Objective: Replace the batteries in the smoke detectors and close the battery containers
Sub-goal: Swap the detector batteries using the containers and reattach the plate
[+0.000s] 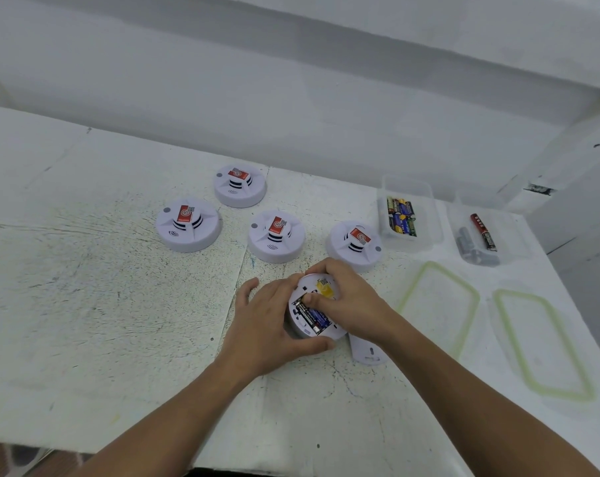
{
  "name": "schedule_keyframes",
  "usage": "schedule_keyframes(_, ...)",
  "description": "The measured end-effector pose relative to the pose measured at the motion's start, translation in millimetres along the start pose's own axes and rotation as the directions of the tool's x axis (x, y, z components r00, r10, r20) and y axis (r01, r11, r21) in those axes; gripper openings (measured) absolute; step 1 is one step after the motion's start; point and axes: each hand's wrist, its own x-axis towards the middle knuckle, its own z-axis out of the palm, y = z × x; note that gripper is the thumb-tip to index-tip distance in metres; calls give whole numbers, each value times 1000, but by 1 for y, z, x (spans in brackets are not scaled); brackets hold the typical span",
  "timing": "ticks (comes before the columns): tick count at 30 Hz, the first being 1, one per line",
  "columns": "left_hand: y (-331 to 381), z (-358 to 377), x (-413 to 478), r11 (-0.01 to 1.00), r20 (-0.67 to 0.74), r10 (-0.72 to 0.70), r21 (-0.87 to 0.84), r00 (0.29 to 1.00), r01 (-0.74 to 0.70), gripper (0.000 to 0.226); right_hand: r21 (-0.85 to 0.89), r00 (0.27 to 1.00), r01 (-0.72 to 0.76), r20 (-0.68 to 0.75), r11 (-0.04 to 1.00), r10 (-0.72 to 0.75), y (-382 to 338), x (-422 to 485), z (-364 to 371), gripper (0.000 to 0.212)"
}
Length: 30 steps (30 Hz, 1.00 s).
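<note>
**Both hands on upturned detector, battery bay open**

Left hand (269, 327) cups the upturned smoke detector (314, 309) from its left side, thumb hooked under the near rim, fingers spread over the far-left edge; grip closed on the housing. Right hand (348, 302) arches over the detector from the right, thumb pressing down on the batteries (310, 315) seated in the open bay, other fingers curled over the far rim; whether it pinches a battery or only pushes, cannot tell. Both forearms enter from the bottom edge, converging on the detector.

Detector sits on the white bench (119, 304). Loose cover (367, 351) lies just near-right of it, partly under the right wrist. Four closed detectors (276, 235) stand beyond it, dome up. Far-right of it: clear tub of mixed batteries (402, 216), then a second tub (481, 235) with a red cell and dark ones. Two green-rimmed lids (440, 304) lie flat to its right.
</note>
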Motion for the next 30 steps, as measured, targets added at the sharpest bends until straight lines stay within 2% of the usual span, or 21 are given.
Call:
schedule_keyframes(7,0,0,1,999,-1,-14,-37,1000,14,101,16,996,70,-49,997,-70,6,-9,1,39)
schedule_keyframes(10,-1,0,1,998,-15,-9,-59,1000,8,101,47,989,81,-126,996,-75,8,-18,-1,40)
schedule_keyframes(14,-2,1,0,998,-23,-10,-58,1000,9,104,-172,918,37,-383,984,-102,19,-36,-1,34)
schedule_keyframes(18,-1,-1,-2,999,-21,3,-53,1000,-5,95,-334,844,-41,-515,942,-146,32,-65,9,23)
schedule_keyframes(20,0,-2,-2,998,-18,8,-62,1000,-10,91,-487,827,-58,-512,871,-231,38,-76,18,15)
schedule_keyframes(22,1,-3,-4,998,-17,20,-62,1000,-21,88,-563,842,-102,-488,820,-230,45,-83,25,13)
schedule_keyframes(26,3,-4,-6,998,-15,39,-52,999,-40,83,-560,884,-227,-462,797,-72,48,-91,30,28)
schedule_keyframes(30,3,-5,-6,998,-16,32,-61,999,-33,84,-575,881,-208,-461,792,-103,42,-91,28,29)
